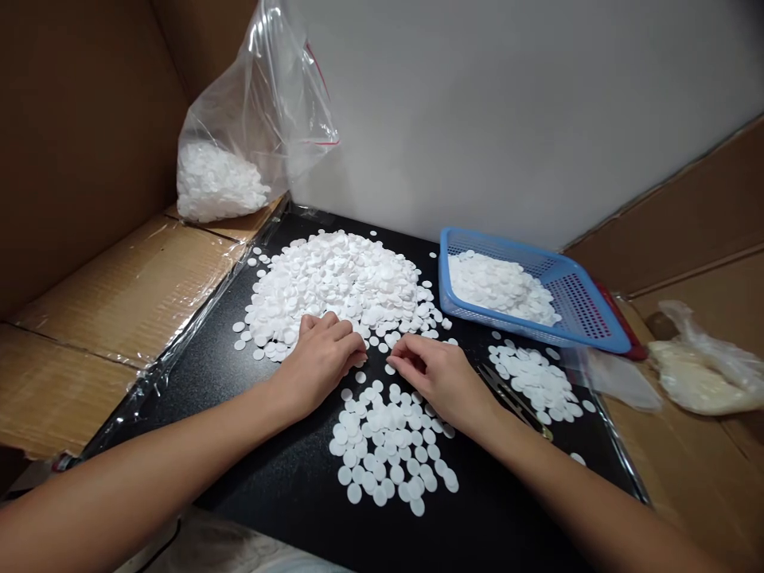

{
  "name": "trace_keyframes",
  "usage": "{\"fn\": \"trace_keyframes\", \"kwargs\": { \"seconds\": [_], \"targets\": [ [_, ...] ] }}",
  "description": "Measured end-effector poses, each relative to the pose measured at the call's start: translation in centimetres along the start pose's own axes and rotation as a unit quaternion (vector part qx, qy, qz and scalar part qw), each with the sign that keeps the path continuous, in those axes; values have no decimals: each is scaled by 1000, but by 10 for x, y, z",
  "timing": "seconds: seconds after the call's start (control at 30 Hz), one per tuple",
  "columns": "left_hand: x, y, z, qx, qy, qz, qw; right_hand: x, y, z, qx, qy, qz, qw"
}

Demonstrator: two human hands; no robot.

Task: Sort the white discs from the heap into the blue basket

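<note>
Both of my hands rest low over a black tabletop (251,477), between two groups of thin, round white discs. My left hand (322,358) lies at the front edge of the large disc pile (340,278), fingers curled down and closed. What its fingertips hold, if anything, is hidden. Facing it, my right hand (445,374) has thumb and index finger pinched together. One white disc (390,369) shows right at those fingertips; whether it is gripped I cannot tell. Nearer to me, a loose spread of discs (387,446) lies mostly one layer deep.
A blue plastic basket (590,338) holding discs stands at the back right. In front of it lie a smaller disc group (537,382) and metal tweezers (513,398). A clear bag (220,183) of discs leans at back left; another bag (704,374) lies right. Cardboard (119,302) borders the tabletop.
</note>
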State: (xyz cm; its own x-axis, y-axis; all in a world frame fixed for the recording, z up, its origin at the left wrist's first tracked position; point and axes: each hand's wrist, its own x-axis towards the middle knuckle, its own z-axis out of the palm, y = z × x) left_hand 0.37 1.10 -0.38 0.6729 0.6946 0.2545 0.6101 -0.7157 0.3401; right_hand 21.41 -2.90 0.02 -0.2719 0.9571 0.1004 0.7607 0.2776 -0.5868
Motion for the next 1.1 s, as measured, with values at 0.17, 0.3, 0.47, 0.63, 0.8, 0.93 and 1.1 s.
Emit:
{"fn": "trace_keyframes", "kwargs": {
  "seconds": [0.17, 0.3, 0.47, 0.63, 0.8, 0.93, 1.1],
  "targets": [
    [-2, -5, 0, 11, -5, 9, 1000, 4, 6, 6, -112, 25, -99, 988],
    [-3, -6, -2, 30, 1, 17, 999, 10, 8, 8, -228, 34, -179, 956],
    [-2, -4, -7, 5, 2, -16, 1000, 11, 8, 6, -217, 43, -171, 960],
    [-1, -8, -12, 3, -23, 9, 1000, 5, 0, 3, -109, 7, -114, 987],
    [-3, -11, -10, 7, -1, 35, 999, 7, -11, 9, -93, 14, -144, 985],
    [-5, -12, -9, 12, 3, 44, 999, 12, -14, 15, -162, 15, -197, 967],
    [-9, -15, -9, 4, -2, 43, 999, 7, -10, 7, -210, 24, -212, 954]
  ]
}}
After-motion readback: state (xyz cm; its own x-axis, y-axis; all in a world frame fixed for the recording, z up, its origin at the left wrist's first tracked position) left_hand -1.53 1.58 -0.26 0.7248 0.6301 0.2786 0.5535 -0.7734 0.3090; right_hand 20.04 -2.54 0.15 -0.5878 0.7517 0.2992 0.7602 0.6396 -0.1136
